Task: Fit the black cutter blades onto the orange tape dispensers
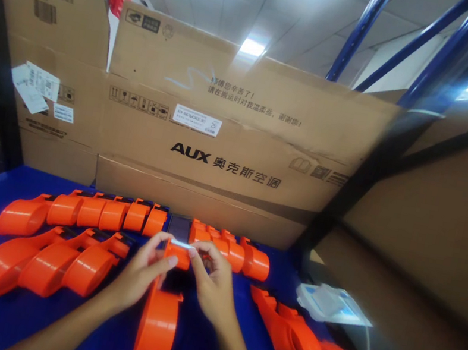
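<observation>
In the middle of the table, my left hand (143,271) pinches an orange strap (177,257) between thumb and fingers. A narrow white toothed strip (182,244) lies along the strap's top edge. My right hand (213,283) grips that strip and the strap's right side, fingers closed. Below my hands an orange coil (158,326) hangs or rests on the blue surface. It seems joined to the held strap, but my left fingers partly cover the join. Just behind my hands is a dark flat rectangle (180,226).
Rolled orange straps (22,216) with dark ends stand in rows at left, and more (255,261) stand behind my right hand. Larger orange loops (296,337) lie at right, near a white device (331,304) with a cable. A cardboard wall (231,138) closes the back of the blue table (98,329).
</observation>
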Demonstrator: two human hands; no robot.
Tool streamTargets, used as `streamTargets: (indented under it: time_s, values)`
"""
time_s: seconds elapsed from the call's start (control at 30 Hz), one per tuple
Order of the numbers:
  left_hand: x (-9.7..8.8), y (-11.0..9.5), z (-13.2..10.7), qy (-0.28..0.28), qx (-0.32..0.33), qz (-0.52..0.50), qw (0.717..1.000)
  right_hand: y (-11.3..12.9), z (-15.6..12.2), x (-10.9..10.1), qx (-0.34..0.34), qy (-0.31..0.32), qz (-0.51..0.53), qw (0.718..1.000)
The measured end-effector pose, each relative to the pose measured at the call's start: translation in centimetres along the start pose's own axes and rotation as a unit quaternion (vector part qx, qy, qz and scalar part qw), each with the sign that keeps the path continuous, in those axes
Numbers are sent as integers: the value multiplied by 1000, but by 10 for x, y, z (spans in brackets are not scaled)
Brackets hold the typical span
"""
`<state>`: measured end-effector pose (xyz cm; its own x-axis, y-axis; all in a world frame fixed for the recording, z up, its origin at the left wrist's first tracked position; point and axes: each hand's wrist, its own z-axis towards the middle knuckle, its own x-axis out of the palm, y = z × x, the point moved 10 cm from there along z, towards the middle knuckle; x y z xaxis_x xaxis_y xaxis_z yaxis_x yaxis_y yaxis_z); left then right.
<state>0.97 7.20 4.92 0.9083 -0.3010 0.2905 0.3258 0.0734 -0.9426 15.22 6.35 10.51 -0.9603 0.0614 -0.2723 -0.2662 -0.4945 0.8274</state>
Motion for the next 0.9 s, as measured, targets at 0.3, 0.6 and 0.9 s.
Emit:
streamTargets:
  time_s: [0.3, 0.6, 0.9]
  values:
    - [-7, -4, 1, -19, 16, 21, 999, -2, 2, -7, 7, -22, 19, 1000]
    - [-17, -9, 2, -48, 26, 8, 998, -3, 0, -13, 31, -44, 68, 996]
    - [-25, -21, 8, -37, 56, -40, 997, 5, -4, -17, 23, -65, 66, 995]
